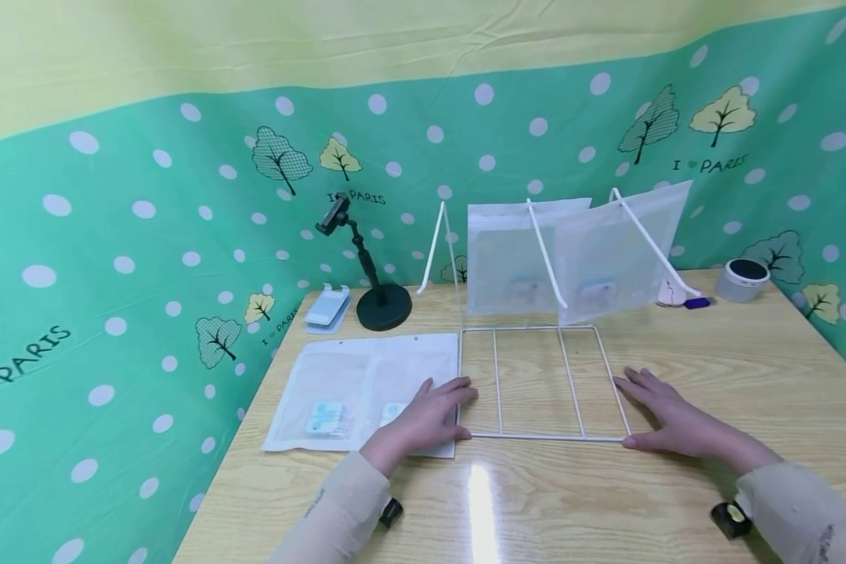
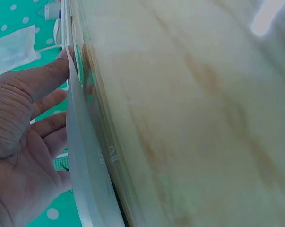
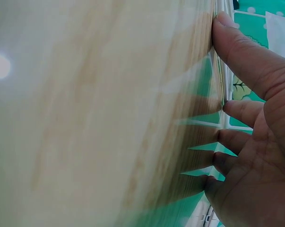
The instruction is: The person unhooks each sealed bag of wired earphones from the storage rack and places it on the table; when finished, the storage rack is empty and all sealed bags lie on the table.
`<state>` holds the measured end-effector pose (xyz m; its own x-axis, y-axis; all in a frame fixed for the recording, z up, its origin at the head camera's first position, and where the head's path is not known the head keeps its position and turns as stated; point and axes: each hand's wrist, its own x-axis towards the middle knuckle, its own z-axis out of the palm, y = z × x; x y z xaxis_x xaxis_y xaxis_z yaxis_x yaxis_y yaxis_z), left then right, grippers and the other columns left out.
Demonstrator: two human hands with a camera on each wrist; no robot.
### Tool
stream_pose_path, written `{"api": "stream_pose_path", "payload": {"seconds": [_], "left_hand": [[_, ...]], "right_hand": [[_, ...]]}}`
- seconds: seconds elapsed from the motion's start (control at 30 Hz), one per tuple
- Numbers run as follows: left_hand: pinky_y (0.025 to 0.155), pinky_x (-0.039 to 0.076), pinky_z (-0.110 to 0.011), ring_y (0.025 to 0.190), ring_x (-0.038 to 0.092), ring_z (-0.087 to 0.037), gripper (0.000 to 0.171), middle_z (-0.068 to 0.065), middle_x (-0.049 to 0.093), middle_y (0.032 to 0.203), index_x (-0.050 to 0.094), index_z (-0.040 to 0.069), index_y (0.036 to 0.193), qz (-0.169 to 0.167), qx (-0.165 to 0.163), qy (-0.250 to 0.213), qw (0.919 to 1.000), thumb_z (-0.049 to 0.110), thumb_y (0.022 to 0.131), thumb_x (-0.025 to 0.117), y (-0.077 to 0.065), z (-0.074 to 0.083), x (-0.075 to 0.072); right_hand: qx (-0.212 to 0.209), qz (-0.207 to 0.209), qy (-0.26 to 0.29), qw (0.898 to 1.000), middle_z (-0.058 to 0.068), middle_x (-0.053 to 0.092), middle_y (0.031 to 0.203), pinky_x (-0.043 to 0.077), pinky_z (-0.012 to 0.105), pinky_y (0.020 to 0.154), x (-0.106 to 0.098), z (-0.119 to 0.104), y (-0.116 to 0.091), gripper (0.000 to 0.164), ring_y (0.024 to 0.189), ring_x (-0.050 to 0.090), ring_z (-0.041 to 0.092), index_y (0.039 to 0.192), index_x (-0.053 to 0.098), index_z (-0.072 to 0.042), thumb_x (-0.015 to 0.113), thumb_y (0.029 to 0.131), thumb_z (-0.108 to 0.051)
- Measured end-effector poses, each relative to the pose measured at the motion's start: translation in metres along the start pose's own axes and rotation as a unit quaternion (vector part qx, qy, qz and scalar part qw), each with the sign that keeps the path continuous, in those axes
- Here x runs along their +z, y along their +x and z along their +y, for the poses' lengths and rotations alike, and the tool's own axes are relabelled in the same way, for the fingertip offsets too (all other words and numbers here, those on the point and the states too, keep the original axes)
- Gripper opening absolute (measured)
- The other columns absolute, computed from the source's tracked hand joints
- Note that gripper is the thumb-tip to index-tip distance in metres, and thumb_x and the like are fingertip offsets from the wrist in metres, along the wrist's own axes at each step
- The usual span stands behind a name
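Observation:
A white wire rack (image 1: 536, 437) has its barred base flat on the wooden table, with slanting prongs rising at the back. Two translucent white pouches (image 1: 502, 262) hang among those prongs. My left hand (image 1: 426, 415) is at the base's left side, fingers spread, with thumb and fingertips at the frame near its front corner. Beneath this hand lies a flat white double pouch (image 1: 338, 368) with small blue-and-white packets in it; its raised edge (image 2: 88, 161) shows in the left wrist view. My right hand (image 1: 666, 415) touches the base's right side with spread fingertips, thumb at the front corner.
Behind the pouch on the table stand a black phone holder (image 1: 384, 307) and a small white folding stand (image 1: 327, 308). At the back right are a white round container (image 1: 743, 280) and a dark blue item (image 1: 698, 303). A patterned green curtain (image 1: 183, 196) hangs behind the table.

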<state>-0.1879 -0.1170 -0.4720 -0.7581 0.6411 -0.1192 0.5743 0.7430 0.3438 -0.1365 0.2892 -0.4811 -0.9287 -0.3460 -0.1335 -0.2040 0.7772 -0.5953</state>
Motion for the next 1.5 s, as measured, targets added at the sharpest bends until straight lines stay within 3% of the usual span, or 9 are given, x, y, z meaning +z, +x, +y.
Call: {"api": "stream_pose_path", "payload": {"seconds": [0.4, 0.67, 0.9, 1.0, 1.13, 1.23, 1.3, 1.33, 1.5], "left_hand": [[0.118, 0.015, -0.053, 0.142, 0.032, -0.017, 0.067, -0.002, 0.039, 0.153, 0.049, 0.015, 0.142, 0.005, -0.017, -0.023, 0.9996, 0.035, 0.085, 0.076, 0.001, 0.001, -0.002], [0.118, 0.015, -0.052, 0.142, 0.033, -0.017, 0.07, -0.003, 0.039, 0.153, 0.049, 0.013, 0.143, 0.004, -0.024, -0.026, 0.9993, 0.036, 0.083, 0.077, 0.001, 0.001, -0.002], [0.118, 0.017, -0.052, 0.141, 0.034, -0.019, 0.073, -0.004, 0.04, 0.152, 0.047, 0.013, 0.143, 0.007, -0.026, -0.029, 0.9992, 0.036, 0.082, 0.078, 0.002, 0.0, -0.001], [0.118, 0.017, -0.051, 0.141, 0.034, -0.019, 0.074, -0.004, 0.04, 0.152, 0.046, 0.013, 0.144, 0.007, -0.029, -0.031, 0.9991, 0.035, 0.082, 0.079, 0.001, 0.001, -0.001], [0.118, 0.017, -0.052, 0.141, 0.034, -0.019, 0.073, -0.004, 0.041, 0.152, 0.046, 0.013, 0.144, 0.009, -0.03, -0.032, 0.999, 0.035, 0.082, 0.079, 0.001, 0.001, -0.002], [0.118, 0.017, -0.051, 0.141, 0.034, -0.019, 0.073, -0.004, 0.041, 0.152, 0.047, 0.013, 0.143, 0.009, -0.031, -0.032, 0.999, 0.035, 0.082, 0.078, 0.001, 0.001, -0.001], [0.118, 0.017, -0.051, 0.141, 0.034, -0.018, 0.072, -0.003, 0.041, 0.152, 0.047, 0.014, 0.143, 0.007, -0.033, -0.032, 0.9989, 0.035, 0.082, 0.078, 0.001, 0.0, 0.0], [0.118, 0.017, -0.051, 0.141, 0.034, -0.018, 0.072, -0.003, 0.041, 0.152, 0.047, 0.014, 0.143, 0.007, -0.033, -0.032, 0.9989, 0.036, 0.082, 0.078, 0.001, 0.0, 0.0], [0.118, 0.017, -0.05, 0.141, 0.034, -0.018, 0.071, -0.003, 0.041, 0.152, 0.047, 0.014, 0.142, 0.008, -0.032, -0.033, 0.9989, 0.036, 0.082, 0.078, 0.001, 0.0, 0.0]], "right_hand": [[-0.001, 0.0, -0.004, 1.0, 0.033, 0.016, 0.154, 0.014, 0.078, 0.101, 0.0, 0.001, 0.001, 0.097, 0.138, 0.008, 0.058, 0.15, 0.034, -0.003, 0.076, 0.076, -0.051], [0.021, -0.005, 0.042, 0.999, 0.037, 0.019, 0.151, 0.018, 0.076, 0.102, -0.02, -0.002, 0.002, 0.087, 0.134, 0.016, 0.06, 0.15, 0.029, 0.0, 0.067, 0.088, -0.047], [0.039, 0.094, 0.11, 0.989, 0.036, 0.035, 0.143, 0.034, 0.071, 0.098, -0.054, -0.003, 0.013, 0.069, 0.128, 0.035, 0.056, 0.144, 0.03, 0.008, 0.054, 0.1, -0.039], [0.053, 0.158, 0.141, 0.976, 0.033, 0.042, 0.137, 0.05, 0.045, 0.096, -0.07, -0.002, 0.019, 0.06, 0.117, 0.051, 0.031, 0.139, 0.034, 0.009, 0.051, 0.101, -0.035], [0.065, 0.225, 0.171, 0.957, 0.029, 0.043, 0.137, 0.05, 0.026, 0.093, -0.093, -0.005, 0.031, 0.062, 0.107, 0.049, 0.005, 0.142, 0.03, 0.008, 0.049, 0.102, -0.035], [0.062, 0.249, 0.195, 0.947, 0.029, 0.035, 0.146, 0.043, 0.035, 0.106, -0.11, -0.013, 0.039, 0.067, 0.125, 0.048, 0.025, 0.148, 0.02, 0.006, 0.048, 0.102, -0.035], [0.051, 0.26, 0.207, 0.942, 0.029, 0.027, 0.151, 0.038, 0.035, 0.11, -0.12, -0.019, 0.045, 0.067, 0.135, 0.036, 0.04, 0.152, 0.015, 0.002, 0.045, 0.103, -0.033], [0.044, 0.264, 0.214, 0.939, 0.029, 0.023, 0.154, 0.034, 0.042, 0.112, -0.124, -0.023, 0.047, 0.067, 0.138, 0.028, 0.045, 0.153, 0.012, 0.0, 0.044, 0.103, -0.033], [0.015, 0.269, 0.24, 0.932, 0.023, 0.011, 0.159, 0.024, 0.064, 0.109, -0.143, -0.034, 0.056, 0.069, 0.144, 0.016, 0.044, 0.157, 0.001, -0.028, 0.043, 0.103, -0.034]]}}
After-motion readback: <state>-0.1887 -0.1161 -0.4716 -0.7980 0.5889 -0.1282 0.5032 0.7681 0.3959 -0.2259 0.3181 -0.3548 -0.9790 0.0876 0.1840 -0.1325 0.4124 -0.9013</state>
